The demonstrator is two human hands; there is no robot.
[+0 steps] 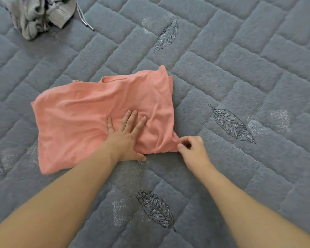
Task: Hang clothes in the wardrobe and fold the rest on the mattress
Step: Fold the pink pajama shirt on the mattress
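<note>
Grey garment (38, 14) — cut off by top edge.

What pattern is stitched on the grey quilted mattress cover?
Dark feather-like leaf motifs on the grey quilted mattress cover, clearest in the head view.

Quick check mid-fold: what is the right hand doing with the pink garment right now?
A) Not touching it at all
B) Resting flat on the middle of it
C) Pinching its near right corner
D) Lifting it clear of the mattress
C: the right hand pinches the near right corner of the pink garment, while the left hand presses flat on it against the mattress.
</note>
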